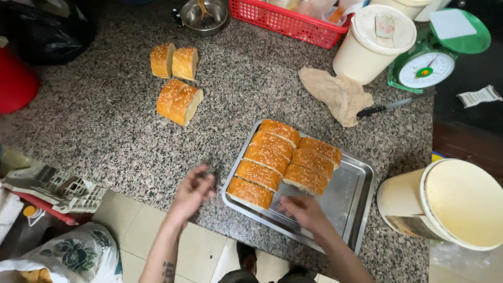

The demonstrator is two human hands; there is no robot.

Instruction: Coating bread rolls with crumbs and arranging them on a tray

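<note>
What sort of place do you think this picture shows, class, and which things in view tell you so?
Probably a small food-preparation or bakery work area: sesame-topped bread pieces lined up in a steel tray, a green weighing scale and a knife on a speckled stone counter.

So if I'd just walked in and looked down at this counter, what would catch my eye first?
Most likely the rectangular metal tray near the counter's front edge, holding two rows of golden sesame-topped bread pieces, with the right hand resting inside it and the left hand just beside it. Next, four more sesame-crusted bread chunks lie loose on the speckled granite counter, and a green kitchen scale sits at the far right.
</note>
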